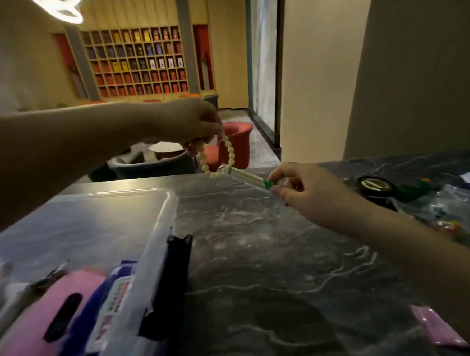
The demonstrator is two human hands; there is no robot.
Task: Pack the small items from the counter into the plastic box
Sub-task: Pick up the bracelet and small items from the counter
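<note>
My left hand [194,121] is raised above the counter's far edge, its fingers closed on a pale bead bracelet [218,158] that hangs below it. My right hand [300,186] pinches the green end of a small clear tube [249,178] whose other end meets the bracelet's lowest beads. The clear plastic box [159,218] stands at the lower left with a black latch [170,286] on its side. Inside it lie a pink item [31,333], a blue-and-white packet [109,303] and a metal clip [46,280].
The dark marble counter [261,258] stretches between box and right hand. On the right lie a black round item [376,189], a green piece [412,190], clear plastic bags [450,208] and a pink strip [437,327]. Behind the counter are red armchairs [237,144].
</note>
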